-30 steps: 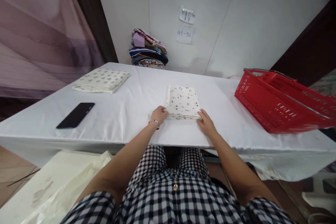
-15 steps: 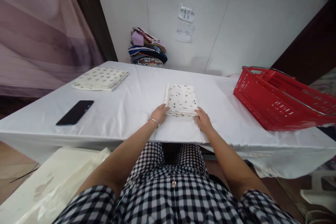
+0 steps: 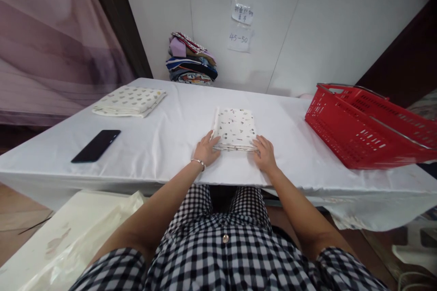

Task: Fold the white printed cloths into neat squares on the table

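Note:
A white cloth (image 3: 236,126) with small dark prints lies folded into a neat rectangle on the table before me. At its near left corner rests my left hand (image 3: 206,150), fingers spread, the tips touching the cloth's edge. My right hand (image 3: 265,152) touches the near right corner, its fingers stretched out and apart. Neither hand is closed around the cloth. Several folded layers show along the near edge.
A white-covered table (image 3: 177,141) spans the view. To the left lie another folded cloth (image 3: 131,101) and a black phone (image 3: 96,146). A red basket (image 3: 362,132) stands at the right. Folded fabrics (image 3: 191,61) are stacked against the wall beneath paper signs (image 3: 240,38).
My fingers have loosened from the near corners of the folded cloth and spread wider. The cloth has stayed in nearly the same place; the view has shifted slightly.

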A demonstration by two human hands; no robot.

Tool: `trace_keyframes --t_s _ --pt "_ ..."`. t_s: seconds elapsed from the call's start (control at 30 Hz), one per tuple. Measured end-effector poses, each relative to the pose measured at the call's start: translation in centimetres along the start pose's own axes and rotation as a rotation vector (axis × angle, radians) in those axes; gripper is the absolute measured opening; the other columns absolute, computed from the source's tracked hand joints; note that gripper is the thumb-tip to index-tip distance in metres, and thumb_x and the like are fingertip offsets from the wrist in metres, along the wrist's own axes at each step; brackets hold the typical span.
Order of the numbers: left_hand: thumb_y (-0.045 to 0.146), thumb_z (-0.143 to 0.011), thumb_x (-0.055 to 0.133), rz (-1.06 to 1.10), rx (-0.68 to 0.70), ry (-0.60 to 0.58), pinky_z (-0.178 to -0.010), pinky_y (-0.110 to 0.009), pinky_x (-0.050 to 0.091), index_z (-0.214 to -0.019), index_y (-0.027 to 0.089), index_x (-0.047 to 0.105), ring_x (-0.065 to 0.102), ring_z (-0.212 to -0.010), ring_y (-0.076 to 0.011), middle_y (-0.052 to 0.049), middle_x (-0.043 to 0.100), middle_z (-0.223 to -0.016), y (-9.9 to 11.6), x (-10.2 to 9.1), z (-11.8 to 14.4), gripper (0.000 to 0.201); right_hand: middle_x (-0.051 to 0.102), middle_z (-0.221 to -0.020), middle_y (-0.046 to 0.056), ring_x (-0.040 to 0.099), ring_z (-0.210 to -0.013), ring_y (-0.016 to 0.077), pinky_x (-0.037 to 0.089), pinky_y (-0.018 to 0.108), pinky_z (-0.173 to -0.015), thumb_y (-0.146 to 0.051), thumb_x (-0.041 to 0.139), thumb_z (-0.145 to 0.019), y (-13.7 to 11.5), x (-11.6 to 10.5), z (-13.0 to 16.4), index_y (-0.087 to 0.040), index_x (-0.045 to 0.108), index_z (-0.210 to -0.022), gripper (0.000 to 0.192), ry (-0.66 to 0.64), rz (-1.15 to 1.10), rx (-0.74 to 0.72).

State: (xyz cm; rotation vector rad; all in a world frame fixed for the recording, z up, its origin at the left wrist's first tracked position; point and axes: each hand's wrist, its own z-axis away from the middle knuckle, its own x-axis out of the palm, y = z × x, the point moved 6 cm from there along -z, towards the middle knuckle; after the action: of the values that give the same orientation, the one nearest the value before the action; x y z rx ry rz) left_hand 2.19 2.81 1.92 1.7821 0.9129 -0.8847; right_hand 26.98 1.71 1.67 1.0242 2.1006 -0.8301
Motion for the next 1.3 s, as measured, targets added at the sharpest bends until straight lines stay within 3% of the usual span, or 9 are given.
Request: trace_keyframes --t_s 0.1,0.2,0.37,0.73,1.1,1.3 --pt "0.033 -0.078 0.060 -0.011 0.135 0.087 -0.100 -0.047 0.033 -0.119 0.025 0.056 0.036 -0.126 -0.0292 -0.009 0.035 -0.143 2.1 -0.2 -0.1 0.042 0.057 -0.123 0.007 0.042 -0.121 0.0242 0.024 0.046 -0.103 -0.026 0.049 -0.085 -1.2 -0.1 -0.7 -0.021 0.058 -0.112 0.029 0.014 -0.033 -0.061" --pt "0.032 -0.082 0.055 -0.011 0.236 0.089 -0.098 -0.044 0.032 -0.110 0.025 0.061 0.044 -0.119 -0.0256 -0.008 0.051 -0.130 3.7 0.5 -0.8 0.029 0.064 -0.112 0.005 0.048 -0.114 0.0215 0.027 0.042 -0.099 -0.028 0.048 -0.088 -1.9 0.4 -1.7 -0.023 0.061 -0.105 0.022 -0.010 -0.045 -0.108" --pt "0.029 -0.086 0.049 -0.001 0.252 0.044 -0.093 -0.039 0.034 -0.101 0.025 0.065 0.054 -0.100 -0.0201 -0.004 0.065 -0.104 3.7 1.8 -2.0 0.022 0.067 -0.103 0.004 0.054 -0.100 0.0195 0.032 0.037 -0.089 -0.029 0.047 -0.090 -2.1 1.5 -2.4 -0.023 0.063 -0.102 0.021 -0.050 -0.047 -0.128" --pt "0.019 -0.088 0.041 -0.022 0.247 0.063 -0.089 -0.038 0.037 -0.108 0.023 0.062 0.055 -0.100 -0.0200 -0.006 0.064 -0.106 3.6 1.3 -2.2 0.030 0.065 -0.105 0.006 0.054 -0.096 0.0207 0.038 0.036 -0.084 -0.026 0.036 -0.093 -2.2 1.5 -2.5 -0.022 0.061 -0.111 0.031 -0.051 -0.147 -0.112" --pt "0.022 -0.089 0.040 -0.013 0.229 0.080 -0.087 -0.037 0.041 -0.104 0.022 0.063 0.057 -0.097 -0.0191 -0.007 0.065 -0.103 3.6 0.8 -2.5 0.029 0.066 -0.101 0.006 0.055 -0.094 0.0203 0.039 0.035 -0.082 -0.025 0.036 -0.093 -1.9 1.2 -2.7 -0.021 0.063 -0.105 0.030 0.004 -0.192 -0.080" --pt "0.017 -0.085 0.045 -0.053 0.267 0.008 -0.089 -0.038 0.041 -0.099 0.024 0.065 0.056 -0.098 -0.0197 -0.007 0.065 -0.100 3.6 1.5 -1.9 0.025 0.066 -0.101 0.005 0.055 -0.095 0.0201 0.040 0.036 -0.083 -0.024 0.038 -0.091 -1.7 2.0 -2.5 -0.023 0.063 -0.105 0.029 -0.052 -0.200 -0.092"
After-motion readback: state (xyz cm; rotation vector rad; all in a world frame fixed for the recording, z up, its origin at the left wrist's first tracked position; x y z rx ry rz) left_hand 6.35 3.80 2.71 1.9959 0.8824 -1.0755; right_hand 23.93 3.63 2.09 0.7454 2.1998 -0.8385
